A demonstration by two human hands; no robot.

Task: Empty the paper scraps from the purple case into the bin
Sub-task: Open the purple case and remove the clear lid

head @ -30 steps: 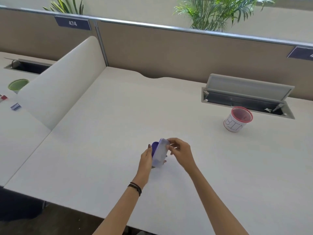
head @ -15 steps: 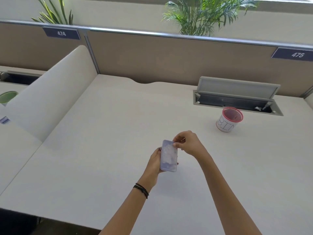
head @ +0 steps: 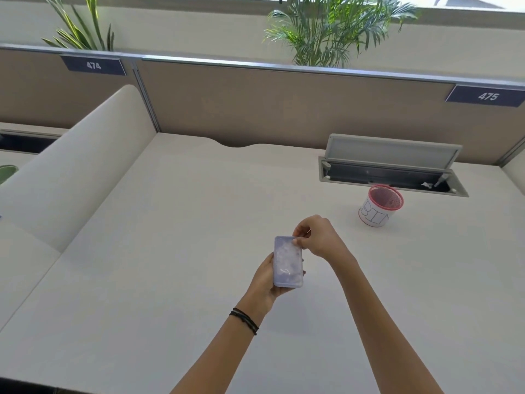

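The purple case (head: 287, 261) is a small rounded rectangular box with a translucent lid, and white paper scraps show through it. My left hand (head: 265, 280) cradles it from below, above the desk's middle. My right hand (head: 316, 237) pinches the case's far right corner with fingertips. The bin (head: 380, 206) is a small red mesh cup wrapped in white paper lettered "BIN", standing on the desk to the right and beyond my hands.
An open cable tray with a raised grey flap (head: 392, 163) sits just behind the bin. A brown partition (head: 284, 103) closes the desk's far side and a curved white divider (head: 74, 177) the left. The white desk (head: 176, 251) stretches around my hands.
The case has turned from edge-on to lid-up and lies flat in my left hand. My right hand has shifted to its far corner. The view moved closer to the desk.
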